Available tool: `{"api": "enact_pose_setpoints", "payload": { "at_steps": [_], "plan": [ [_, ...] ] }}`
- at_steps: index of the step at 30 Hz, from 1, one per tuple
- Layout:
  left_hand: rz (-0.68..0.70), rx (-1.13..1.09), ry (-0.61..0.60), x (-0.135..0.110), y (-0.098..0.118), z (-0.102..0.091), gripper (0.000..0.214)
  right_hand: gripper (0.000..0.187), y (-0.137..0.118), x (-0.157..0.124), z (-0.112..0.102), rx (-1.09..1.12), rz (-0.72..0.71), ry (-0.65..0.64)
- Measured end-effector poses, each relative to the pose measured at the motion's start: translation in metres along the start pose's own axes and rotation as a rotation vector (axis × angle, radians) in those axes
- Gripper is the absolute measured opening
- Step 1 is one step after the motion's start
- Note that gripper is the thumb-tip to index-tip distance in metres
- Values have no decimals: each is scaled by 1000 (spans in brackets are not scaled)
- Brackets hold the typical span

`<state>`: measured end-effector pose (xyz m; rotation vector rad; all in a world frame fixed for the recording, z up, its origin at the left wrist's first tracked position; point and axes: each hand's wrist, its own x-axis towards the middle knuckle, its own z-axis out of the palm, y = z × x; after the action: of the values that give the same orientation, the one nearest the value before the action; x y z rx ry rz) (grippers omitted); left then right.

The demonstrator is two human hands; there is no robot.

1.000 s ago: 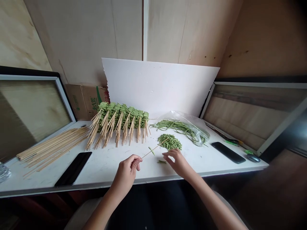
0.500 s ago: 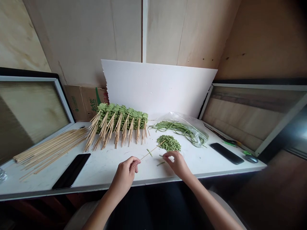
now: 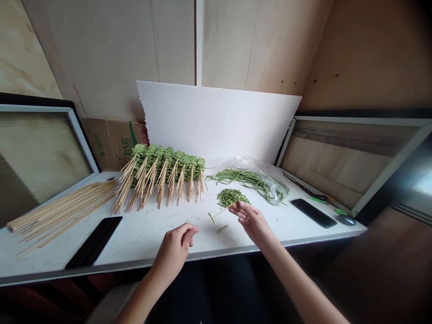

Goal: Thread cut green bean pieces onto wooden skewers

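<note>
My left hand point(image 3: 180, 236) pinches the near end of a thin wooden skewer point(image 3: 221, 212) slanting up to the right. A short green bean piece point(image 3: 212, 218) sits crosswise on it, partway along. At the skewer's far tip, the thumb and forefinger of my right hand point(image 3: 251, 220) are pinched together; the bean piece in them is mostly hidden. Just beyond lies a heap of cut green bean pieces point(image 3: 232, 197). One loose piece point(image 3: 222, 228) rests on the white table between my hands.
Stacked bean skewers point(image 3: 165, 166) stand at back left, sticks pointing forward. Bare skewers point(image 3: 64, 209) and a black phone point(image 3: 94, 242) lie left. Long uncut beans point(image 3: 243, 178) spill from a plastic bag point(image 3: 278, 191). Another phone point(image 3: 313, 213) and a mouse point(image 3: 347, 219) are right.
My right hand has moved up and away, bringing the pinched bean piece to the skewer's tip. My left hand still holds the skewer in nearly the same place. The view has shifted slightly.
</note>
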<state>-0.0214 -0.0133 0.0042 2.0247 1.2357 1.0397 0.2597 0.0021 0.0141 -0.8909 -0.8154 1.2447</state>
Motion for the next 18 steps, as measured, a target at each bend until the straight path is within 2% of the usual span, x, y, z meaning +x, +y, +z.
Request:
{"api": "enact_pose_setpoints", "payload": {
  "at_steps": [5, 11, 18],
  "plan": [
    [-8, -10, -14, 0, 0, 0, 37, 33, 1, 0, 1, 13, -6, 6],
    [0, 5, -23, 0, 0, -1, 38, 31, 1, 2, -1, -60, -77, -4],
    [-25, 22, -43, -1, -2, -1, 38, 29, 2, 3, -1, -83, -46, -18]
  ]
}}
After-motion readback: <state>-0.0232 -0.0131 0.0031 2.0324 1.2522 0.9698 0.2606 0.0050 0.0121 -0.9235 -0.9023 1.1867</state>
